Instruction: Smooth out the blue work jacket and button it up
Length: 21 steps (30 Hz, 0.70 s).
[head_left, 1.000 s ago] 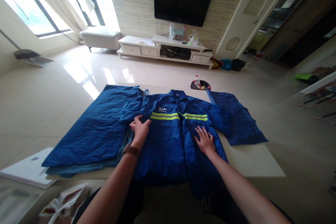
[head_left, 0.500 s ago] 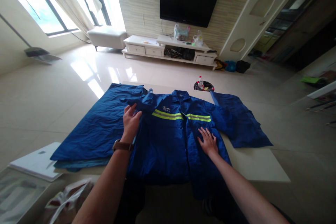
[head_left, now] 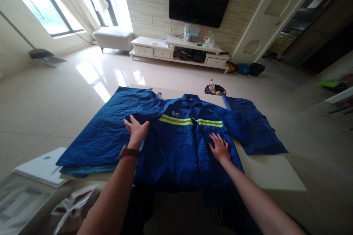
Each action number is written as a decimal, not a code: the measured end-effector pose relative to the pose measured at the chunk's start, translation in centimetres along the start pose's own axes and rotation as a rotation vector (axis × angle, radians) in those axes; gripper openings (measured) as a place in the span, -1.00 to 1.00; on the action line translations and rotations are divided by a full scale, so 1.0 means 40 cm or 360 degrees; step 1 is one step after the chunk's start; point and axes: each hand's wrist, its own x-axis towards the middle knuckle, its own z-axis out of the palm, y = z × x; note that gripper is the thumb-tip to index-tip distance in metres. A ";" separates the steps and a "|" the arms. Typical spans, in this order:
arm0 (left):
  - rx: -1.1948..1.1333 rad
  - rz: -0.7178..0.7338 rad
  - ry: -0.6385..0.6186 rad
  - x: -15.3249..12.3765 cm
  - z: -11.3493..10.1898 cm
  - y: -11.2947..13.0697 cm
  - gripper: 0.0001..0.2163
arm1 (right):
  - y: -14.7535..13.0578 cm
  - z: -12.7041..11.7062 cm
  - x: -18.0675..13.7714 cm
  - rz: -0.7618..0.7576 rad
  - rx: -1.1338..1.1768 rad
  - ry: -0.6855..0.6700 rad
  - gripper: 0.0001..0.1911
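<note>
The left hand (head_left: 136, 130) has moved toward nine o'clock, spread open; the spread right hand (head_left: 220, 148) rests on the jacket (head_left: 175, 147), seemingly soft, light, best held by its collar (head_left: 190, 100).

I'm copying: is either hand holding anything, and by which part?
Nothing seems held: the right hand lies flat on the jacket, the left hand, open, by its sleeve.

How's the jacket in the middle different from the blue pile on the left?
The jacket has yellow-green stripes; the pile shows none. The jacket is spread with its sleeves out; the pile lies in layers, a lighter one peeking out below. Both are blue cloth.
</note>
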 end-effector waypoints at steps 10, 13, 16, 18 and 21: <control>0.0831 0.0779 -0.1113 -0.237 0.120 0.017 -0.22 | 0.003 0.009 0.006 0.0008 0.0001 0.0094 -0.46; 0.1008 0.0664 -0.1614 -0.297 0.159 -0.010 -0.12 | 0.005 0.013 0.007 0.0001 0.0000 0.0114 -0.46; 0.1250 0.0629 -0.1830 -0.336 0.197 -0.044 0.10 | 0.005 0.016 0.005 0.0002 -0.0009 0.0126 -0.47; 0.1342 0.0682 -0.1811 -0.346 0.221 -0.065 0.21 | 0.003 0.014 0.004 0.0005 -0.0026 0.0126 -0.46; 0.1328 0.0732 -0.1738 -0.340 0.246 -0.085 0.25 | -0.002 0.005 0.007 0.0000 -0.0078 0.0082 -0.45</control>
